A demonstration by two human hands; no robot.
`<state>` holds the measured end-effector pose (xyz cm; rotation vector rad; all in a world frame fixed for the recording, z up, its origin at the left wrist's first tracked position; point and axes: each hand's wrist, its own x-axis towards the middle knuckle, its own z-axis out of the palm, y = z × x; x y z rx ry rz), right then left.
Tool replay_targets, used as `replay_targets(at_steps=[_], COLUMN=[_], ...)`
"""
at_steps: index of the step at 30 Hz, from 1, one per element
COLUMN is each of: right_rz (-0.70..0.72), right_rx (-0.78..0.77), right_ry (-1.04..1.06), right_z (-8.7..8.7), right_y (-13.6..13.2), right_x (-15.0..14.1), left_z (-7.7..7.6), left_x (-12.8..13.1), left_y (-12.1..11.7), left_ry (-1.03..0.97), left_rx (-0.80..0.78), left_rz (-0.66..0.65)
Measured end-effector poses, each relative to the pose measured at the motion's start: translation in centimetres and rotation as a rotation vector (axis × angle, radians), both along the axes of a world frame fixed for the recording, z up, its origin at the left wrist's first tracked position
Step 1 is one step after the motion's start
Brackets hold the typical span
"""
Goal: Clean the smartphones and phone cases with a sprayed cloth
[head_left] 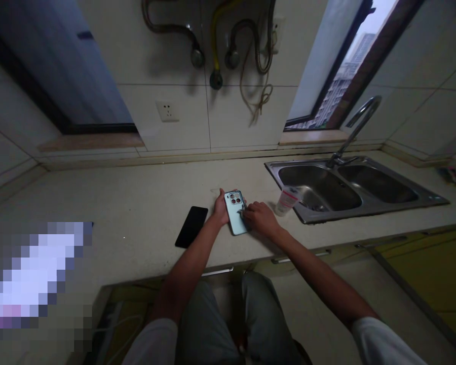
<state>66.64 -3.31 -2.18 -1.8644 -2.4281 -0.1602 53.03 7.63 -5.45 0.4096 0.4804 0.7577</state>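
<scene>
A pale blue-green phone (235,213) lies face down on the light countertop (137,203), its camera block pointing away from me. My left hand (221,208) wraps its left edge and holds it steady. My right hand (259,218) is closed, its fingertips pinched against the phone's right edge on something small I cannot make out. A flat black phone or screen panel (192,226) lies on the counter just left of my left wrist.
A steel double sink (349,187) with a curved tap (359,121) sits to the right. A small white tube or cup (287,201) stands by its near left corner. Hoses hang on the tiled wall above a socket (167,110). Yellow-green cabinet fronts (433,274) run below.
</scene>
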Motion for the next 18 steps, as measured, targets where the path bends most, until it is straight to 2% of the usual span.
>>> replay_targets(at_steps=[6,9,14,18], right_rz=[-0.197,-0.229,-0.175,-0.101], right_rx=[0.078,0.088,0.123,0.117], right_ry=[0.099,0.149,0.304,0.411], right_z=[1.4,1.4,0.9,0.4], right_y=[4.4,5.4,5.0,3.4], right_x=[0.0,-1.2,-3.8,-4.4], left_z=[-0.4,-0.6,-1.0,-1.1], left_x=[0.9,1.0,0.9,0.9], left_y=[-0.5,-0.6,-1.1,-1.3], left_ry=[0.053,0.091,0.136,0.085], left_rx=[-0.001,-0.02,-0.004,0.075], left_rz=[-0.086,-0.078,-0.07,-0.012])
